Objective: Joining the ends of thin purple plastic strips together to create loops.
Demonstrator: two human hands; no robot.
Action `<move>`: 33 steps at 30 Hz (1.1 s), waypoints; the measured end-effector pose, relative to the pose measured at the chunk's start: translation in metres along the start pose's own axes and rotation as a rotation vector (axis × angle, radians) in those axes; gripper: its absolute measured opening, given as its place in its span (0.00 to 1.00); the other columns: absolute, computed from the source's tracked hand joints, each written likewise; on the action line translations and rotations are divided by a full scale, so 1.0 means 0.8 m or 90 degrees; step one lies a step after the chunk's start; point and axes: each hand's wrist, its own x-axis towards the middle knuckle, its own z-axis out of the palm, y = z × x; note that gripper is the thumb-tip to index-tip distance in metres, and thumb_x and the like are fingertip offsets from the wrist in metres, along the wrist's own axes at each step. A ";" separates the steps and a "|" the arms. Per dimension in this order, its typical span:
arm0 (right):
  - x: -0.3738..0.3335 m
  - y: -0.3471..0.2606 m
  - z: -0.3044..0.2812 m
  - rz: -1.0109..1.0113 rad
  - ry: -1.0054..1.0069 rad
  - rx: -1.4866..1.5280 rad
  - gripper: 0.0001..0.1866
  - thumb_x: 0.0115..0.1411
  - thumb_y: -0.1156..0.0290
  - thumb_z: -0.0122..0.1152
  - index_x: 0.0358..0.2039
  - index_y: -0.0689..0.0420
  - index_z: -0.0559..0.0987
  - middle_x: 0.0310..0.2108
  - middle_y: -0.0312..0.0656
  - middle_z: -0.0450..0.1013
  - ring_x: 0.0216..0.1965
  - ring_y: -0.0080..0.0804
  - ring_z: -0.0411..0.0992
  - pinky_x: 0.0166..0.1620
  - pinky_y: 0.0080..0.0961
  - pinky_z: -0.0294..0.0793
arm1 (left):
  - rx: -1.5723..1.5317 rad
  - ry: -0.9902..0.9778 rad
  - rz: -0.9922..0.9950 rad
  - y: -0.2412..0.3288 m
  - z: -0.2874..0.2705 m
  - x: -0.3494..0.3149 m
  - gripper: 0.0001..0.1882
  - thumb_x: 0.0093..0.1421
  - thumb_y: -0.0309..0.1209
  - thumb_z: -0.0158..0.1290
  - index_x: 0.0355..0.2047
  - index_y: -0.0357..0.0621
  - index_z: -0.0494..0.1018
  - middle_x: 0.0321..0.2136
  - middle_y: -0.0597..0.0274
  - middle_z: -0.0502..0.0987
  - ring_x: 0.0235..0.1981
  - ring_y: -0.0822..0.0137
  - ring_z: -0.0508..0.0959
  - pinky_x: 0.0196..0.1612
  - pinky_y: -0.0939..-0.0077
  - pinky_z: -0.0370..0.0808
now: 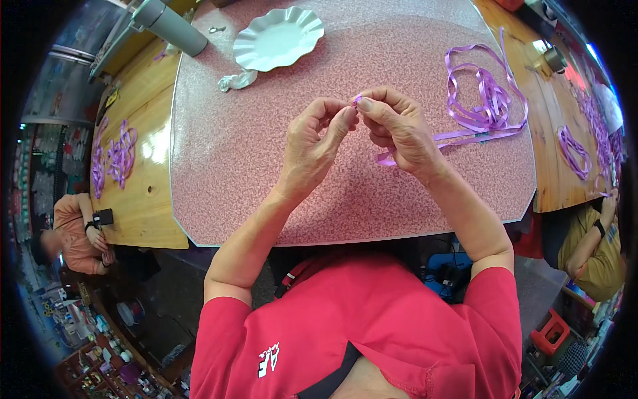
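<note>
Above the pink speckled table mat (345, 206), my two hands meet fingertip to fingertip. Between the thumb and forefinger of my right hand (409, 136) shows a small bit of purple ribbon (357, 100). My left hand (311, 146) is closed in a pinch against the same bit, its tips partly hiding it. A length of ribbon comes out below my right hand and runs to the right. There it joins a loose, looped heap of purple ribbon (490, 100) lying on the mat.
A scalloped pale plate (279, 38), a crumpled clear wrapper (237, 81) and a grey-green tumbler (171, 28) stand at the far left. Wooden tabletops on both sides carry more ribbon (121, 153). One person sits at left (80, 229), another at right (595, 256).
</note>
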 end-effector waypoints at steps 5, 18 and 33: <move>0.000 0.000 -0.001 0.001 -0.009 -0.007 0.07 0.63 0.69 0.61 0.39 0.56 0.79 0.21 0.26 0.66 0.17 0.08 0.54 0.19 0.10 0.51 | -0.084 0.002 -0.044 0.004 -0.002 0.000 0.11 0.66 0.31 0.54 0.40 0.34 0.72 0.33 0.61 0.78 0.35 0.73 0.78 0.41 0.79 0.76; 0.005 0.003 0.002 -0.524 0.009 -0.575 0.04 0.56 0.80 0.64 0.33 0.60 0.80 0.30 0.35 0.73 0.27 0.19 0.71 0.27 0.15 0.69 | -0.350 -0.102 -0.237 0.012 -0.030 0.022 0.07 0.65 0.30 0.53 0.38 0.39 0.74 0.33 0.60 0.79 0.35 0.69 0.79 0.45 0.71 0.76; 0.003 0.005 0.007 -0.547 0.085 -0.627 0.06 0.53 0.81 0.67 0.32 0.60 0.80 0.28 0.36 0.72 0.25 0.20 0.70 0.25 0.18 0.68 | -0.237 0.033 -0.102 0.009 0.004 0.001 0.08 0.63 0.25 0.56 0.42 0.35 0.73 0.37 0.61 0.78 0.39 0.74 0.78 0.44 0.80 0.75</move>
